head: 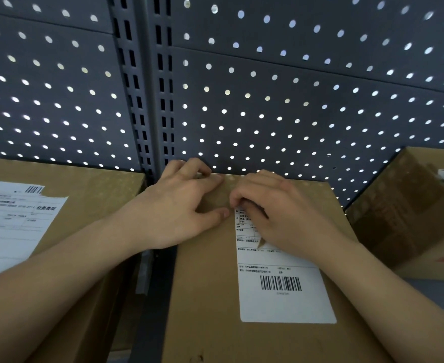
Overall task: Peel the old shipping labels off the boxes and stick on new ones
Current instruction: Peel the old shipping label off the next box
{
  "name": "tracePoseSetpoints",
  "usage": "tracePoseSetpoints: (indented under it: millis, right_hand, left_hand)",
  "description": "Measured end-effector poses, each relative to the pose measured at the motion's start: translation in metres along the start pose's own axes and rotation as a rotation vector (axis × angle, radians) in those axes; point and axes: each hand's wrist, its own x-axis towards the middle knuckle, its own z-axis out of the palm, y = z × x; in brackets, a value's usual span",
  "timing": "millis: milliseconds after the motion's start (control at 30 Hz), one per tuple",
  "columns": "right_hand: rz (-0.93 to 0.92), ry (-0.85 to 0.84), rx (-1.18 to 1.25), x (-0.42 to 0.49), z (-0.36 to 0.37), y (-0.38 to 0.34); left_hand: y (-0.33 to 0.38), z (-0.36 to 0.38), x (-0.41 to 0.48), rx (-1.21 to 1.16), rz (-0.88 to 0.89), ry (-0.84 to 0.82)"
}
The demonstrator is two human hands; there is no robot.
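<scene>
head view: middle box [205,297] sits in front of a pegboard [294,100], with the old label [281,302] stuck on its top, right of centre, barcode end near. left hand [181,205] is spread wide on the far left part of the box top, fingertips hooked at the far edge, thumb pressed down, holding the box steady. right hand [281,213] is narrow, fingers bunched and pinching at the label's far left corner; it hides how much has lifted.

risks: the label already shows a small torn notch beside the right thumb, so a fast or steep pull likely rips it and leaves scraps stuck down. glue may also strip the cardboard skin, giving the new label a rough bed. if the left hand eases off, the box could slide toward the near edge.

left box [97,195] carries a ragged label [14,226]. right box [409,218] stands apart.
</scene>
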Motion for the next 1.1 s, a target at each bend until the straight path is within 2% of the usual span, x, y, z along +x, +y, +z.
tracePoseSetpoints:
  millis: [467, 633, 833, 1100]
  right_hand:
    - [0.020, -0.039, -0.053, 0.005, -0.006, -0.006]
    - [0.173, -0.105, 0.037, 0.006, -0.012, -0.013]
    - [0.283, -0.066, 0.207, 0.001, -0.014, -0.010]
    - [0.218, -0.125, 0.051, 0.005, -0.014, -0.014]
  left_hand:
    - [-0.001, 0.001, 0.001, -0.006, 0.007, 0.004]
    - [-0.001, 0.000, 0.000, -0.002, 0.011, -0.006]
    - [0.000, 0.000, 0.001, -0.010, -0.010, -0.008]
    - [0.000, 0.000, 0.000, -0.014, -0.005, -0.004]
